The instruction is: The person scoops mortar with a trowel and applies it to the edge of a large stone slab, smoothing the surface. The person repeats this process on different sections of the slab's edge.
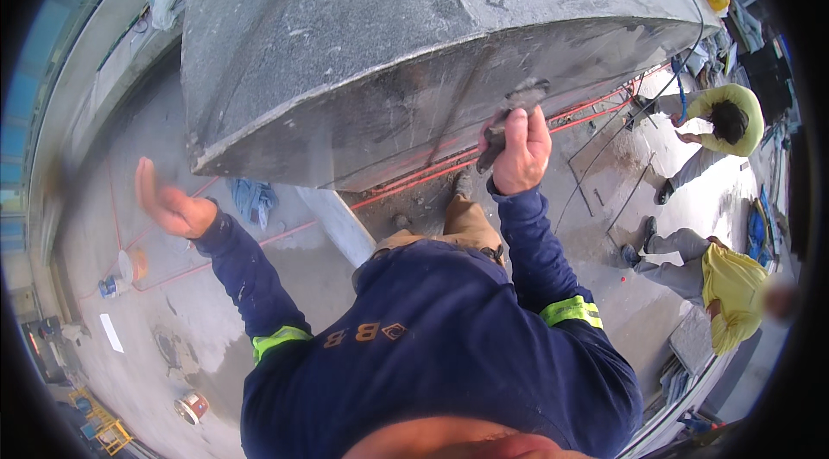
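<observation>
In front of me stands a big grey slab-like structure (345, 18), its top rough and its curved front face smooth and stained. My right hand (525, 152) is closed round a small dark-handled tool (494, 141). A grey, mortar-smeared patch or end (528, 94) shows just above my fingers, against the front face; I cannot make out the tool's exact kind. Out to the left, my left hand (168, 202) is held in the air with fingers stretched, apart from the structure and holding nothing.
Red pipes (414, 178) run along the floor below the structure. A pale board (337, 221) leans near my legs. Two people in yellow tops (730, 118) (730, 286) are at the right, near dark cables and rods (630, 191). Buckets (132, 265) (192, 407) stand at left.
</observation>
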The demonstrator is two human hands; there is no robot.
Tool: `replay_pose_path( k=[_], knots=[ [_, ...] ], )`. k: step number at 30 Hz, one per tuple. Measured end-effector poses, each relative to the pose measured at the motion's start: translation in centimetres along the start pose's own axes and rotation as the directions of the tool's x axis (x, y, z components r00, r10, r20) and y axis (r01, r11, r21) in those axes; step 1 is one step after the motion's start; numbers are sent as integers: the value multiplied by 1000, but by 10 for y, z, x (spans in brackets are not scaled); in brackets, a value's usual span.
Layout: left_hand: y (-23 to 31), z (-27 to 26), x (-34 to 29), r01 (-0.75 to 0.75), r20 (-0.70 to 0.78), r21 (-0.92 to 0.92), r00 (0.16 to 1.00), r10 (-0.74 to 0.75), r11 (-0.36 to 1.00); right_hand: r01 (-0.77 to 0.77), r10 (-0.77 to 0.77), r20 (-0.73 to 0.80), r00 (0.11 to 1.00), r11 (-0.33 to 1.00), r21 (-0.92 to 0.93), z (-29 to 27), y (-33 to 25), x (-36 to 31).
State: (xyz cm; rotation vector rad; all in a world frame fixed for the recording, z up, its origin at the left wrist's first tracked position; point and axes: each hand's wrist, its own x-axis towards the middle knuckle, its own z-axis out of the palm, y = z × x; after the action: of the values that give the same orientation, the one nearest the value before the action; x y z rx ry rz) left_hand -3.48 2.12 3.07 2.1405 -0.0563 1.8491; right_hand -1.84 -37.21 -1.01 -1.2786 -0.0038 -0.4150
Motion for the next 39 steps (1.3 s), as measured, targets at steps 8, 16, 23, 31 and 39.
replay_pose_path(
  k=[8,16,23,31,39],
  knots=[
    [1,34,-32,24,57,209,998,-36,978,-45,87,-339,937,990,130,-98,34,0],
    [-4,38,-40,-15,-8,236,1000,17,972,-89,166,-451,877,978,187,-179,68,12],
    [-27,67,-34,-456,-115,462,819,562,761,24,32,-386,922,990,141,-174,45,18],
    [-22,33,-30,-129,-60,277,987,151,952,62,-17,-330,944,990,124,-152,20,1],
    [-27,14,-34,54,13,210,998,-59,976,-124,170,-210,963,968,218,-92,56,-12]
  ],
)
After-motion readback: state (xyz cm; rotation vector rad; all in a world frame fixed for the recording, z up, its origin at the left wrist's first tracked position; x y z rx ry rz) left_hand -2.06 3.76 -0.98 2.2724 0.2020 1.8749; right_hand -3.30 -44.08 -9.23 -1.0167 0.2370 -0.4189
